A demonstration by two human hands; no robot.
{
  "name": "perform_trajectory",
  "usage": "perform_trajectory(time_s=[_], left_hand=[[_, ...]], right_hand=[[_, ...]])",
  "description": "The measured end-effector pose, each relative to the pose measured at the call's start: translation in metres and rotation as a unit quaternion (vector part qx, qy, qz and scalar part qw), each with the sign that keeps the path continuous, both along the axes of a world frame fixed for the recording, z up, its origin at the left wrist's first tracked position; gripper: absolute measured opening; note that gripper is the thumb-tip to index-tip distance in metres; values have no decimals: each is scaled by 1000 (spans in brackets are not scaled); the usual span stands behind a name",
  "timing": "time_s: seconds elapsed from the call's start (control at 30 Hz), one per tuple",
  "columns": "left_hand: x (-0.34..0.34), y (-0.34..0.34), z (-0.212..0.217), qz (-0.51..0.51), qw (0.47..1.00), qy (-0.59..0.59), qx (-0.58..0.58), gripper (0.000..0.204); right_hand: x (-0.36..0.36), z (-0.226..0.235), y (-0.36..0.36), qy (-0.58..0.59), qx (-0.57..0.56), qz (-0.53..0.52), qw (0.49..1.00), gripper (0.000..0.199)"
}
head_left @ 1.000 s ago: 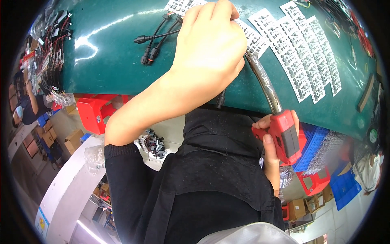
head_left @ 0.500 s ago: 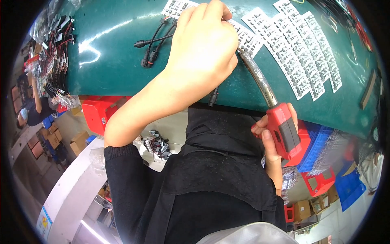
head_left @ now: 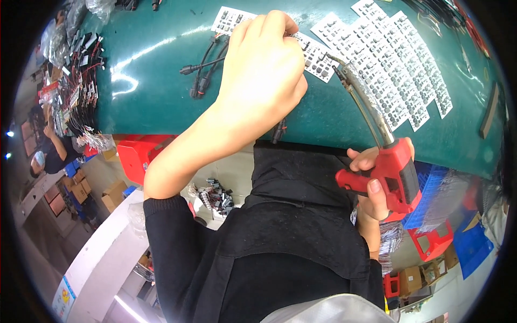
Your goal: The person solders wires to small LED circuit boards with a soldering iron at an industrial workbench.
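Note:
My left hand (head_left: pixel 264 72) is over a white circuit board strip (head_left: pixel 321 65) dotted with small dark parts. Its fingers are curled into a pinch near the strip's far edge; what lies between them is hidden. Black cables with plug ends (head_left: pixel 202 70) come out from the strip beside this hand, and another black plug (head_left: pixel 279 131) shows below the wrist. My right hand (head_left: pixel 377 196) is wrapped round the handle of a red soldering gun (head_left: pixel 397 175). The gun's metal barrel (head_left: pixel 368 99) slants up and left, its bent tip close over the strip's right end.
Several more white circuit board strips (head_left: pixel 388 70) lie side by side on the green table (head_left: pixel 156 97) at the right. A heap of wired parts (head_left: pixel 81 81) covers the left end. A dark bar (head_left: pixel 489 110) lies near the right edge. Red stools (head_left: pixel 137 156) stand below.
The soldering gun has shifted right and turned, so its tip is farther from my left hand and a thin rod beside the barrel now shows. My left hand keeps its pinch.

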State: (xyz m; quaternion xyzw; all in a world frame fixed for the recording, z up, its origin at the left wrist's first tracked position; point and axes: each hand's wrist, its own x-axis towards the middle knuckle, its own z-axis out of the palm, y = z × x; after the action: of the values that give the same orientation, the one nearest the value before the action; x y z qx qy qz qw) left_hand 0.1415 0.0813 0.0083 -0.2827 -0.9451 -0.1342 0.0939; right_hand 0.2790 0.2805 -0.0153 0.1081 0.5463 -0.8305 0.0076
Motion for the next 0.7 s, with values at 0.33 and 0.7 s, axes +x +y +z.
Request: perform_trajectory(time_s=[0.33, 0.7], left_hand=[[8, -9, -6, 26, 994, -79, 67, 16], [13, -15, -25, -15, 970, -114, 213, 16]], right_hand=[[-50, -12, -14, 83, -173, 10, 981, 64], [-68, -12, -18, 100, -192, 35, 976, 39]])
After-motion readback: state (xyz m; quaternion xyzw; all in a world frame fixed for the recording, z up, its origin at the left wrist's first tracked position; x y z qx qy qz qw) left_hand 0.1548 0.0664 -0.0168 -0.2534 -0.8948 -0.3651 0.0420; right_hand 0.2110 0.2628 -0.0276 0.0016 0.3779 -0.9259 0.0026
